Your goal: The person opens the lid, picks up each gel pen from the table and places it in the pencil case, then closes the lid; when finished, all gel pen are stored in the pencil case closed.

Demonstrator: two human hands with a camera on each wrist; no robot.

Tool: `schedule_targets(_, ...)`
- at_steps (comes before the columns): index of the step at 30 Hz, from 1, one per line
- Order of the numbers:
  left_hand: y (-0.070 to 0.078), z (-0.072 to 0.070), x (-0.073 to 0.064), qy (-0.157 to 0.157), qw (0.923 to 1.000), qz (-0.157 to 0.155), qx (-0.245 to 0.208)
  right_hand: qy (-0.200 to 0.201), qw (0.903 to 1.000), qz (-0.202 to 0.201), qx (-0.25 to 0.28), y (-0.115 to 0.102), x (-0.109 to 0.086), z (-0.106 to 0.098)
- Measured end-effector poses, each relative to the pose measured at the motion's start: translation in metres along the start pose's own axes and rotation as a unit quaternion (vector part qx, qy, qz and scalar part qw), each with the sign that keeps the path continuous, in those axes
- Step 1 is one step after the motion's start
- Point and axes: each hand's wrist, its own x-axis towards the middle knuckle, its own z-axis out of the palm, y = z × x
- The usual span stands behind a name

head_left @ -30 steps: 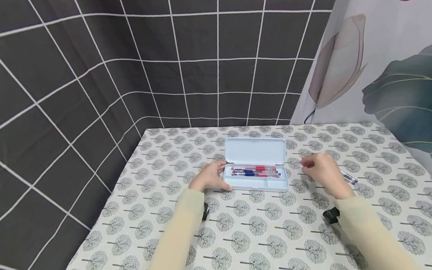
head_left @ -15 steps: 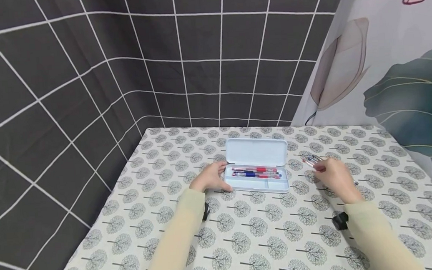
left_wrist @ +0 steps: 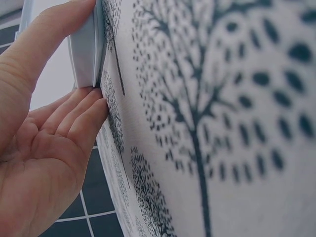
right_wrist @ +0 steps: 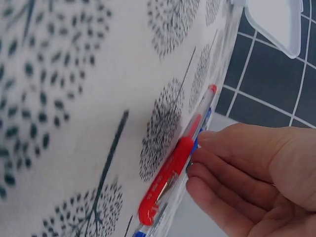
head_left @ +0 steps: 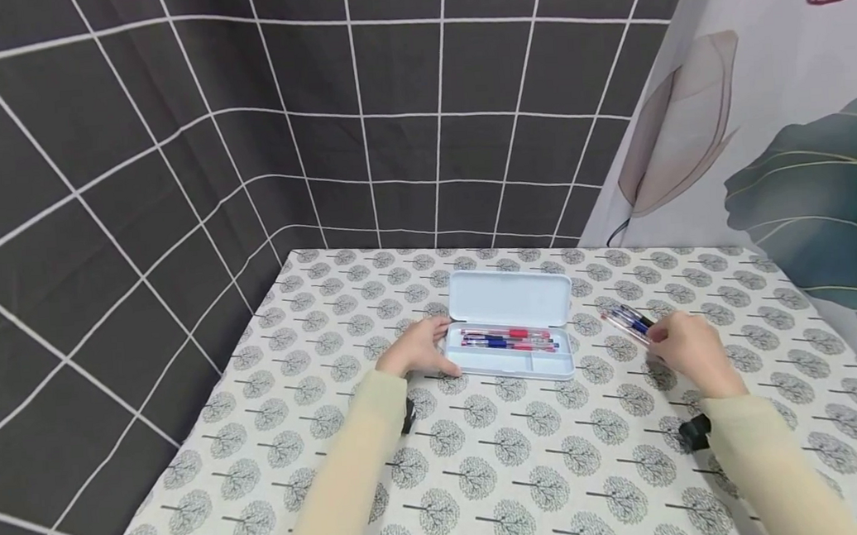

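Observation:
A light blue pencil case (head_left: pixel 480 370) lies open, its lid (head_left: pixel 508 295) raised at the back. Inside it are several red and blue pens (head_left: pixel 508 341). My left hand (head_left: pixel 421 348) holds the case's left end, thumb at the front corner and fingers at the back; the left wrist view shows this grip on the case wall (left_wrist: pixel 85 49). To the right, my right hand (head_left: pixel 691 350) has its fingertips at loose pens (head_left: pixel 635 319). A red pen (right_wrist: pixel 170 170) lies closest in the right wrist view, blue ones behind it; I cannot tell whether one is pinched.
A white tablecloth with tree prints (head_left: pixel 509 452) covers the table. Behind and to the left hangs a dark cloth with white grid lines (head_left: pixel 406 153). A pale curtain with leaf prints (head_left: pixel 826 190) hangs at the right. Cuffs carry small black devices (head_left: pixel 696 431).
My right hand has moved to the right, away from the case, and the loose pens now show to the left of its fingertips. My left hand stays at the case.

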Motion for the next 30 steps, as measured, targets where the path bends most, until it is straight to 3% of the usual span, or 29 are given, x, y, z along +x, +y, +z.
schedule_targets(6, -0.0005, 0.0002, 0.0013, -0.002, 1.0000, 0.001, 0.006, -0.028, 0.9995, 0.012, 0.000, 0.0050, -0.0012, -0.0035)
schedule_targets(30, 0.0005, 0.0007, -0.0006, -0.001, 1.0000, 0.001, 0.005, -0.021, 0.9998, 0.006, 0.000, -0.0006, -0.0020, -0.0027)
